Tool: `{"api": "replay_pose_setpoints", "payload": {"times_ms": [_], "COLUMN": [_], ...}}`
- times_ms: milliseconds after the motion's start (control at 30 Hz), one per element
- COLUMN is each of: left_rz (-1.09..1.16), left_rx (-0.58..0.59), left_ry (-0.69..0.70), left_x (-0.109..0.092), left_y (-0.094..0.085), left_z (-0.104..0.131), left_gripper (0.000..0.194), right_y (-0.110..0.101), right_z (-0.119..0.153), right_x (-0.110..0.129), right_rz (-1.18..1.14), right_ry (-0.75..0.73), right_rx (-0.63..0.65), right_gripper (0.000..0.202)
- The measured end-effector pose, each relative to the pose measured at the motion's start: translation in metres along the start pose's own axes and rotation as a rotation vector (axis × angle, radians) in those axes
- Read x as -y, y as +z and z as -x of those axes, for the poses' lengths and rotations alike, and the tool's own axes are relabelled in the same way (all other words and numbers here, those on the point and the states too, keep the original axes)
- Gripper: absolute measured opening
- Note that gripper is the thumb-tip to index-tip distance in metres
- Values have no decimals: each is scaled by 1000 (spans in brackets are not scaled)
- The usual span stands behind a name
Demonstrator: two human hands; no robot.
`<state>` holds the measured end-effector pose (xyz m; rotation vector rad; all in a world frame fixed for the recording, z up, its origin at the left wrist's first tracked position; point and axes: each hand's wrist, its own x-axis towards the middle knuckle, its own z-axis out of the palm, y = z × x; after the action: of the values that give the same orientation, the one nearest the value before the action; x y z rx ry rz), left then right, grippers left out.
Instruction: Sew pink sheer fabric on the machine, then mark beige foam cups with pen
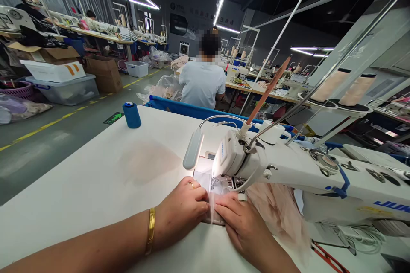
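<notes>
A white JUKI sewing machine (224,153) stands on the white table, its lit needle area just ahead of my fingers. Sheer pale pink fabric (212,204) lies under the presser foot and runs toward me. My left hand (184,209), with a ring and a gold bangle, has curled fingers closed on the fabric's left side. On the other side, my right hand (245,226) bears on the fabric with its fingers close together; its fingertips are partly hidden. More pink tulle (278,213) is bunched under the machine arm, right of my right hand.
A blue thread spool (131,115) stands at the table's (96,187) far left corner. The machine's lamp (193,149) hangs left of the needle. Thread cones (357,89) rise at right. A person in a pale shirt (201,83) sits ahead. Boxes (64,87) line the left aisle.
</notes>
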<state>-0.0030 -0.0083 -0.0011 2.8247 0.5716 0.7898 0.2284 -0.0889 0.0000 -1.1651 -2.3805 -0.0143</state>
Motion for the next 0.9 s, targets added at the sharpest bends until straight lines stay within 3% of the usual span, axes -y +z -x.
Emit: {"api": "replay_pose_setpoints", "payload": {"times_ms": [167, 433, 667, 900], "left_rz": [-22, 13, -27, -32], "left_rx": [8, 24, 57, 124], "left_ry": [21, 114, 61, 9], "left_x": [4, -4, 4, 15], "left_y": [0, -3, 1, 3], "left_z": [-2, 1, -2, -8], "left_gripper": [22, 25, 23, 14], "right_y": [5, 1, 7, 20], "right_z": [1, 1, 1, 4], "right_x": [-5, 2, -3, -12], "right_rz": [31, 15, 53, 111], "right_ry": [25, -25, 3, 82], "right_rx": [-15, 7, -42, -5], "right_gripper": [48, 42, 42, 55]}}
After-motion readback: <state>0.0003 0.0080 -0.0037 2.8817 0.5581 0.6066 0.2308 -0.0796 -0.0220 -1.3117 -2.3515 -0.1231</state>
